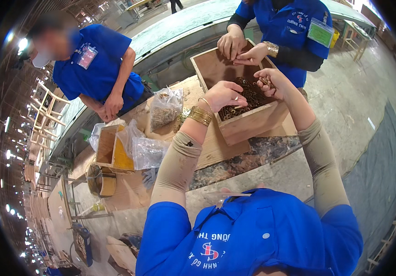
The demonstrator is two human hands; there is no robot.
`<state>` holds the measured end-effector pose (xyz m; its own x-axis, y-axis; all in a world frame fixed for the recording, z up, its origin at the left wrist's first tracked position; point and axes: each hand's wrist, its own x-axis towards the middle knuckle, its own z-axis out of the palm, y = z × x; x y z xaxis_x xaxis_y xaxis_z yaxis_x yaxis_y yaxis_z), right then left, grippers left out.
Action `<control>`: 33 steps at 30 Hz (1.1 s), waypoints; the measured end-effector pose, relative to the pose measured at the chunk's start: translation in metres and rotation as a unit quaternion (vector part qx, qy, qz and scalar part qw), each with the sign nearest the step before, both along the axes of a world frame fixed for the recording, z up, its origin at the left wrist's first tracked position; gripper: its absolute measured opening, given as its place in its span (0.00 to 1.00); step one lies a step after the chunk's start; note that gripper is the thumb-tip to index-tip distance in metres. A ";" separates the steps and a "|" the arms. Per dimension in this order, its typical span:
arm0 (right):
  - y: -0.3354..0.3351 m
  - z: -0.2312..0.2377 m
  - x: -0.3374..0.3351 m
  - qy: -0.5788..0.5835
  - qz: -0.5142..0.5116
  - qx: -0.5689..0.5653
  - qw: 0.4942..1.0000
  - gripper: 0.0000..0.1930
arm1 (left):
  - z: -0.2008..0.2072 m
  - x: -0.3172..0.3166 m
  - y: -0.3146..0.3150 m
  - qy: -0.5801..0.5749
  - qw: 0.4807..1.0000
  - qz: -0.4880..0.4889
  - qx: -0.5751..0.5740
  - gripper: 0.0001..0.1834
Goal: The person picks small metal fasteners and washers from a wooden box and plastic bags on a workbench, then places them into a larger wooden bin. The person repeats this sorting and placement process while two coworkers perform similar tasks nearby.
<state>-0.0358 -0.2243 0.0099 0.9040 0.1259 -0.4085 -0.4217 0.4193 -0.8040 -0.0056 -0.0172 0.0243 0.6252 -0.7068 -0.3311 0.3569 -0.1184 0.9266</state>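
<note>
A wooden box in front of me holds many small brass-coloured metal fasteners, too small to name exactly. My left hand reaches over its near left side with fingers drawn together. Something small and shiny shows at the fingertips; I cannot tell what it is. Above the right side of the box, my right hand is closed around several brass-coloured fasteners. A co-worker's two hands meet over the far edge of the same box, fingertips together.
Left of the box lie a clear bag of small parts and a crumpled plastic bag. A smaller wooden box stands beyond them, near another person in blue. The worktop is plywood. Behind runs a long green-topped table.
</note>
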 end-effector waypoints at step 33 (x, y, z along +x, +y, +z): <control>0.041 0.003 -0.028 -0.242 -0.100 -0.040 0.964 0.05 | 0.014 0.005 0.014 -0.077 0.993 0.065 -0.053 0.15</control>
<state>-0.0634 -0.1831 0.0131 0.9941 -0.0852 0.0668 0.0945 0.3812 -0.9197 -0.0010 -0.0032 0.0387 0.7513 -0.6421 -0.1526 0.2160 0.0207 0.9762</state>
